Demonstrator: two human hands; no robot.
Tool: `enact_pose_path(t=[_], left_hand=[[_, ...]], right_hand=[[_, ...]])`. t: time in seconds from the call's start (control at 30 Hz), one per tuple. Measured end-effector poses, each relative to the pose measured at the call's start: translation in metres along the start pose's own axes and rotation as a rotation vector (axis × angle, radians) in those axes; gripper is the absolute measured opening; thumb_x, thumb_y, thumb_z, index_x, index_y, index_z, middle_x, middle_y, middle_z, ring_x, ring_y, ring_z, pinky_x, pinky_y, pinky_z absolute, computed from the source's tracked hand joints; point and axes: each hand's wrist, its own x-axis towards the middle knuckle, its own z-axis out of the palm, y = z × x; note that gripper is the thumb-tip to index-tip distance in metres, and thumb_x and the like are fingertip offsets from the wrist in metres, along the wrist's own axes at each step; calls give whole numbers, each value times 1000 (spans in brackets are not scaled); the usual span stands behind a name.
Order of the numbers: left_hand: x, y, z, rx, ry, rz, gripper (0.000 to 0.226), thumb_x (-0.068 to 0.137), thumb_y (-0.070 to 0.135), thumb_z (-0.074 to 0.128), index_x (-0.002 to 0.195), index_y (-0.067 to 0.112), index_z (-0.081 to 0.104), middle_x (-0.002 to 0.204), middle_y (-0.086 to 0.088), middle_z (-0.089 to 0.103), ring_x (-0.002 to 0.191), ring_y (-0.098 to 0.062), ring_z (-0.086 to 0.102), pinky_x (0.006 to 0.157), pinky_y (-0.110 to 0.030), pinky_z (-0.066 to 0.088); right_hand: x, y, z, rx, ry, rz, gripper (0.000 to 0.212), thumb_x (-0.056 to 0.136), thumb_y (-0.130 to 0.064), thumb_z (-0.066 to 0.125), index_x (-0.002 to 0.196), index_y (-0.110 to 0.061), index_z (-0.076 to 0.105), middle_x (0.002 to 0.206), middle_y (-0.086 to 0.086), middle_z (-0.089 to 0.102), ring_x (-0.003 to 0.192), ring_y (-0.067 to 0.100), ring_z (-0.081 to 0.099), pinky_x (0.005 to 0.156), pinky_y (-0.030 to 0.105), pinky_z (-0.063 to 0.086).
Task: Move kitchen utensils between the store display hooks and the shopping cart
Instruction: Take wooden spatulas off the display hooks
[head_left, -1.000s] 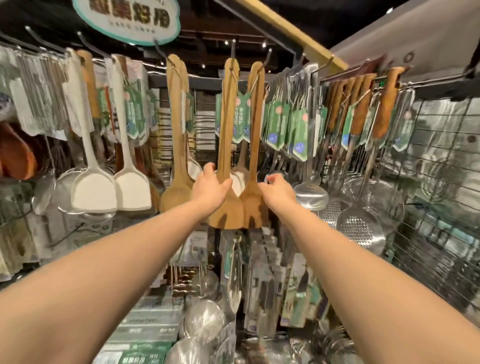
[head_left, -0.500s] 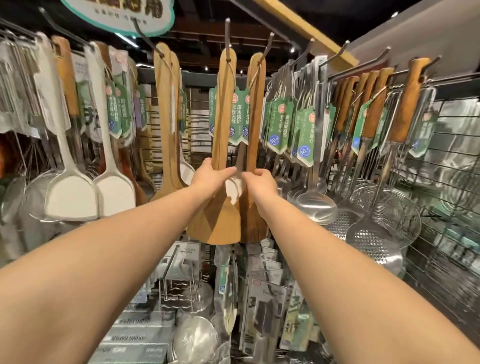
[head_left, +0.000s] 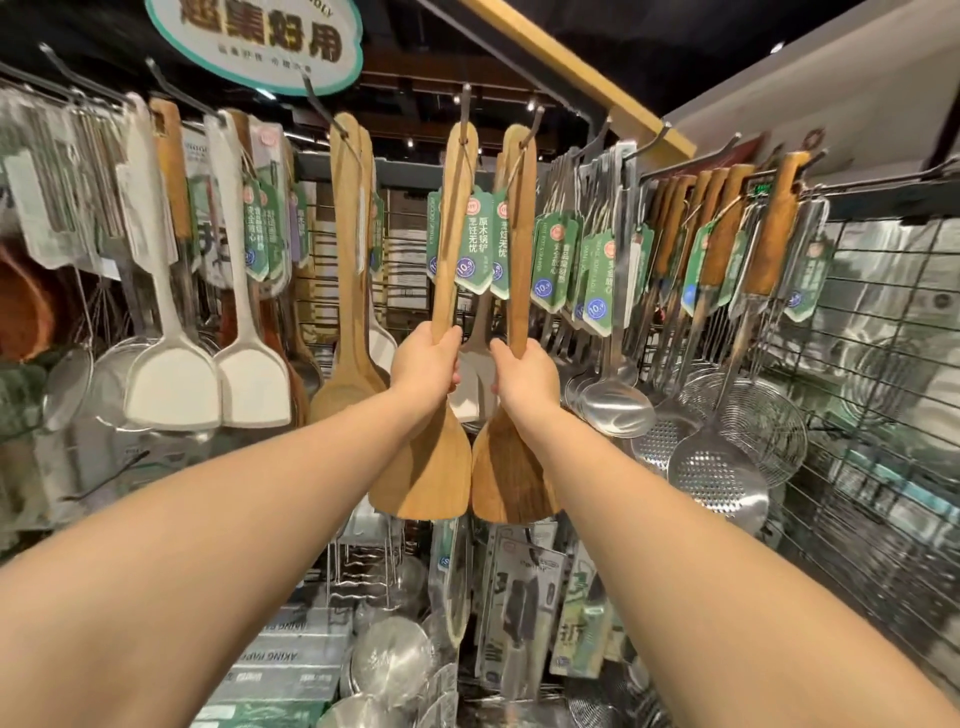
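I have both arms stretched up to the display, and I take the oval sign (head_left: 254, 41) overhead as my mark. Below and just right of it my left hand (head_left: 423, 358) has its fingers wrapped round the lower handle of a wooden spatula (head_left: 439, 415) — its top end sits on a display hook (head_left: 466, 101). Just right of that, my right hand (head_left: 524, 371) has its fingers closed on the handle of a second wooden spatula (head_left: 511, 452), hung from the neighbouring hook (head_left: 535, 122). The two blades nearly touch below my wrists. Green price tags (head_left: 470, 244) dangle between the handles. Far right of the sign hang steel skimmers (head_left: 719, 475); left, white turners (head_left: 174, 384).
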Motion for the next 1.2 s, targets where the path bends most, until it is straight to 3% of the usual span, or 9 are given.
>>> enact_pose_path(t=[0.07, 0.17, 0.3, 0.37, 0.6, 0.77, 1.03, 1.13, 1.2], left_hand=[[-8, 3, -4, 11, 1, 2, 21, 98, 27, 43, 78, 20, 44, 64, 0, 48, 54, -14, 48, 60, -30, 43], [-22, 11, -9, 22, -9, 6, 18, 98, 28, 43, 84, 17, 47, 65, 0, 48, 53, -13, 48, 56, -27, 43], [-39, 22, -17, -4, -6, -7, 25, 99, 25, 43, 75, 18, 44, 63, -1, 47, 52, -15, 44, 54, -28, 39], [-45, 27, -21, 23, -1, -9, 25, 98, 25, 43, 74, 19, 43, 63, -1, 48, 53, -16, 45, 57, -29, 40], [-53, 39, -34, 61, 23, -24, 26, 97, 26, 45, 72, 20, 44, 62, -2, 48, 53, -19, 46, 65, -33, 41], [-54, 39, -34, 69, 40, -33, 25, 97, 26, 46, 72, 19, 46, 63, -3, 49, 55, -20, 47, 65, -33, 42], [-51, 34, -24, 26, 16, -75, 20, 97, 24, 45, 80, 16, 47, 65, -4, 50, 52, -18, 48, 54, -29, 41], [-50, 31, -20, 154, -54, -77, 13, 97, 23, 45, 89, 14, 49, 70, -3, 57, 61, -18, 58, 57, -27, 43], [-49, 28, -17, 252, -81, -83, 13, 95, 20, 45, 83, 17, 49, 73, -2, 60, 73, -22, 61, 67, -30, 44]], right_hand=[[-11, -3, -2, 7, 4, 2, 30, 96, -40, 45, 107, -14, 54, 95, 5, 60, 96, 30, 63, 83, 38, 49], [-26, -6, -7, 29, 2, -11, 22, 96, -40, 46, 100, -19, 51, 92, 3, 60, 92, 28, 65, 86, 46, 51], [-42, -13, -16, 55, -20, -34, 23, 97, -34, 46, 103, -12, 51, 85, 4, 60, 62, 14, 62, 58, 29, 46], [-50, -16, -20, 87, -21, -34, 22, 97, -32, 46, 102, -12, 51, 79, 1, 58, 57, 11, 60, 54, 25, 42], [-74, -26, -24, 220, -18, -12, 16, 97, -29, 50, 90, -15, 52, 61, -3, 54, 52, 11, 57, 67, 33, 48], [-84, -30, -37, 204, -15, -17, 16, 96, -31, 50, 85, -20, 51, 63, -4, 55, 54, 9, 56, 60, 26, 45], [-81, -27, -44, 136, -15, -45, 18, 95, -35, 51, 81, -23, 50, 71, -1, 58, 59, 15, 57, 68, 35, 48], [-79, -25, -43, 86, -9, -62, 20, 95, -36, 49, 79, -24, 49, 79, 2, 60, 67, 19, 60, 67, 33, 47], [-79, -23, -42, 74, -6, -72, 22, 95, -38, 49, 76, -27, 47, 76, 1, 60, 67, 18, 59, 62, 31, 45]])
